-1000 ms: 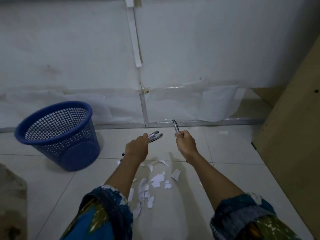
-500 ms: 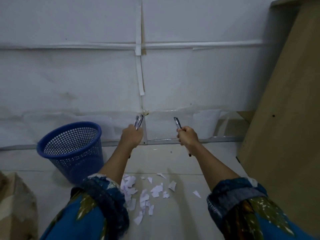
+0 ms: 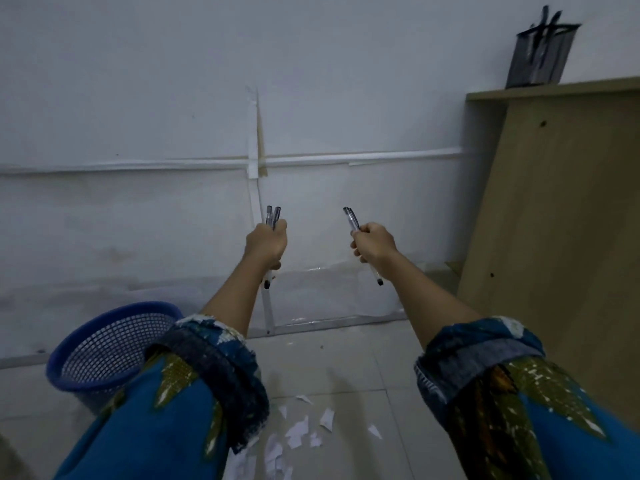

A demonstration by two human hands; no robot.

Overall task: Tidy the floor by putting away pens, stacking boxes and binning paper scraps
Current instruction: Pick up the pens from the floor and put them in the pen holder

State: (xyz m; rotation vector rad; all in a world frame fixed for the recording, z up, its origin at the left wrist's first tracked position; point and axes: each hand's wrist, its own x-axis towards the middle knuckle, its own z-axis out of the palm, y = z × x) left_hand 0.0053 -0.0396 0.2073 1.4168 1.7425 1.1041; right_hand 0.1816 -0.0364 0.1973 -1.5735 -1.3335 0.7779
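Note:
My left hand [image 3: 266, 244] is raised in front of the white wall, fist closed around a bunch of pens [image 3: 273, 216] that stick out above and below it. A little to the right, my right hand [image 3: 374, 245] grips more pens [image 3: 351, 219], tips slanting up and left. White paper scraps [image 3: 298, 432] lie scattered on the tiled floor between my sleeves. A blue mesh bin [image 3: 104, 348] stands on the floor at the lower left, partly behind my left sleeve. A dark mesh pen holder [image 3: 538, 53] with pens in it sits on top of the wooden desk at the upper right.
A tan wooden desk side panel [image 3: 561, 237] fills the right side, its top edge high up. The white wall [image 3: 138, 98] with taped plastic sheeting stands straight ahead. No boxes are in view.
Both hands have risen with their pens while the view tilted upward. The desk top and pen holder have come into sight; the bin and scraps have slid lower in the frame.

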